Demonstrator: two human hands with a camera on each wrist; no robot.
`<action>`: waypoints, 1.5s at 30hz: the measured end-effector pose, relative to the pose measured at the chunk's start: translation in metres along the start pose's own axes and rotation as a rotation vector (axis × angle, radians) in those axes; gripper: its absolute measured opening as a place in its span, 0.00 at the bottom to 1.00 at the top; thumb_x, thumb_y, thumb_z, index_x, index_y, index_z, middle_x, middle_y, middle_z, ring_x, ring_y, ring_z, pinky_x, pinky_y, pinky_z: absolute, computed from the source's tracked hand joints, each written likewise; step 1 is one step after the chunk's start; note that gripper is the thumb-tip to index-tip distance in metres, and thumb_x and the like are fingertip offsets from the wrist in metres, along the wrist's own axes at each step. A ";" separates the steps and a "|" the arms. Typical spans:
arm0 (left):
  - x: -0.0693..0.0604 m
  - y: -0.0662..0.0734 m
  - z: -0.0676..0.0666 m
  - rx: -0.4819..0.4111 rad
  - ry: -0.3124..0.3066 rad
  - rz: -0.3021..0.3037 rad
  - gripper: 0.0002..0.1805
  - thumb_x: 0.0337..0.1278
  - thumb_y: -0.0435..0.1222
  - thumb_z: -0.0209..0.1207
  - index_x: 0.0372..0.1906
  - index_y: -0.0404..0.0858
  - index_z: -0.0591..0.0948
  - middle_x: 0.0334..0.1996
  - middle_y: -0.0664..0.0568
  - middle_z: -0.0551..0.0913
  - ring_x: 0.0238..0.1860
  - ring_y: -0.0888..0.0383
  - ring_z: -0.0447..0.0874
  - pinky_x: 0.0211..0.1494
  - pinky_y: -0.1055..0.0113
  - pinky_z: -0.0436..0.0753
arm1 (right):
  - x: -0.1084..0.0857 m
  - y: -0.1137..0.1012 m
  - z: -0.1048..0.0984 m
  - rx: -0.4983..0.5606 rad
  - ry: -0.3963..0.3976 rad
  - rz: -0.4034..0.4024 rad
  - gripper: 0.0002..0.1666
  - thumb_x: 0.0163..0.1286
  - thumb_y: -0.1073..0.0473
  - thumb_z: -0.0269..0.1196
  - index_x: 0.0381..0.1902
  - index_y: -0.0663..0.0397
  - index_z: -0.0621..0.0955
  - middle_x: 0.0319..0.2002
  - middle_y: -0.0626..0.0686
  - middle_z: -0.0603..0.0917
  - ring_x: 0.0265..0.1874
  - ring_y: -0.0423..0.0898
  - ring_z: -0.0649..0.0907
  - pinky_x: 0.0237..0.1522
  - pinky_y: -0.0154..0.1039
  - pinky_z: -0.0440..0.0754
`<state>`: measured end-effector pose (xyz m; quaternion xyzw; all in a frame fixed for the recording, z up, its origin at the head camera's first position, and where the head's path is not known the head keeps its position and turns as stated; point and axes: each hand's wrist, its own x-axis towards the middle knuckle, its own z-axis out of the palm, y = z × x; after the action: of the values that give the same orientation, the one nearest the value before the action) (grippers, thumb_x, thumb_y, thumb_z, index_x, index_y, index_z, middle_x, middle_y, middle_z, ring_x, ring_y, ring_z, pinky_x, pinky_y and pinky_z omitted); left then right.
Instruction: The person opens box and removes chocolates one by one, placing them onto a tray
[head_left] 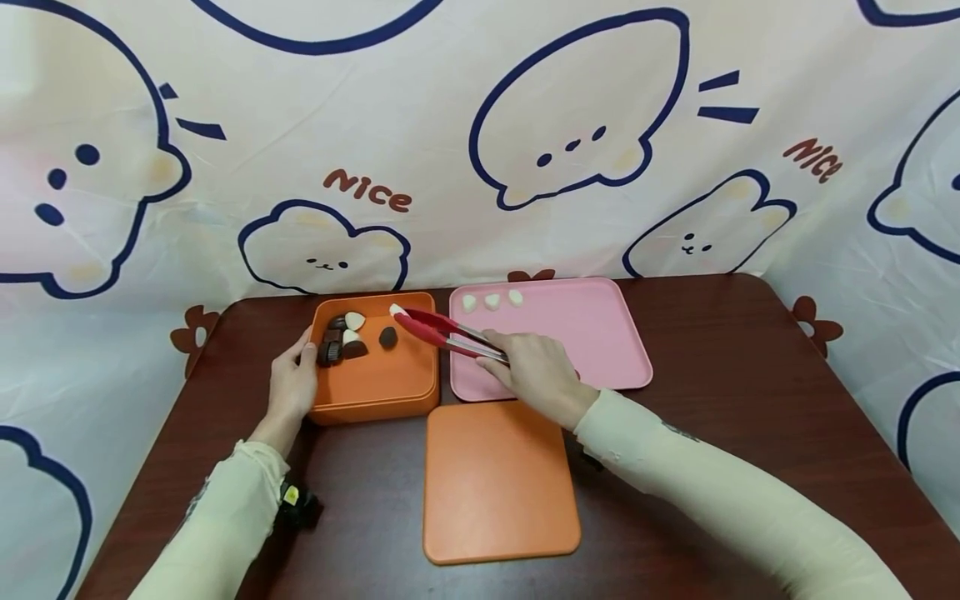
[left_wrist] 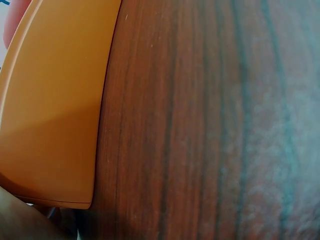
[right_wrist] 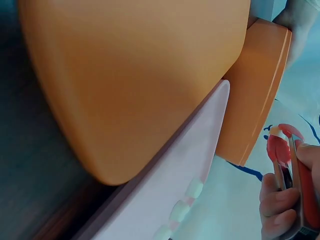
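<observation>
My right hand [head_left: 542, 371] grips red-tipped metal tongs [head_left: 450, 333], which reach over the orange box [head_left: 375, 385]. A small white chocolate-like piece [head_left: 396, 309] is pinched between the tong tips, raised above the box. With its fingers at the left rim, my left hand [head_left: 291, 379] holds the box. Inside lie several brown and white pieces bunched at the left, and one dark brown piece [head_left: 387, 337] apart from them. On the pink tray [head_left: 570, 333] three white pieces [head_left: 492, 302] form a row near the back left corner.
An orange flat panel [head_left: 498, 483], like a lid, lies in front of the tray. The dark wooden table [head_left: 712, 358] stretches around these things. Behind it hangs a white cloth [head_left: 435, 125] with cartoon drawings.
</observation>
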<state>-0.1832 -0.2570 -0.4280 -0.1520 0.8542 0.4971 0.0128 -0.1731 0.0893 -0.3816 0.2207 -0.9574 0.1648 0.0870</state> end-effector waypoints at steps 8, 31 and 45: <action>0.001 0.001 0.001 0.009 0.008 0.004 0.28 0.83 0.46 0.32 0.81 0.52 0.52 0.82 0.50 0.51 0.82 0.45 0.47 0.82 0.43 0.53 | -0.014 0.016 -0.008 0.031 0.003 0.046 0.24 0.70 0.43 0.66 0.61 0.43 0.84 0.35 0.51 0.90 0.26 0.46 0.79 0.29 0.45 0.81; 0.000 0.003 0.000 0.014 0.006 0.019 0.28 0.83 0.46 0.32 0.81 0.50 0.52 0.81 0.49 0.51 0.82 0.44 0.47 0.82 0.43 0.53 | -0.054 0.059 -0.029 0.109 0.074 0.104 0.24 0.68 0.46 0.68 0.60 0.44 0.85 0.46 0.51 0.91 0.35 0.47 0.84 0.36 0.45 0.81; 0.000 0.001 0.000 0.010 0.008 0.012 0.28 0.83 0.46 0.32 0.81 0.49 0.53 0.81 0.48 0.52 0.82 0.44 0.47 0.82 0.44 0.53 | -0.068 0.107 -0.037 0.153 -0.001 0.302 0.25 0.70 0.48 0.67 0.62 0.51 0.83 0.33 0.55 0.87 0.24 0.47 0.75 0.23 0.39 0.71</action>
<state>-0.1837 -0.2568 -0.4269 -0.1486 0.8577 0.4921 0.0069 -0.1574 0.2201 -0.3927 0.0806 -0.9644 0.2482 0.0437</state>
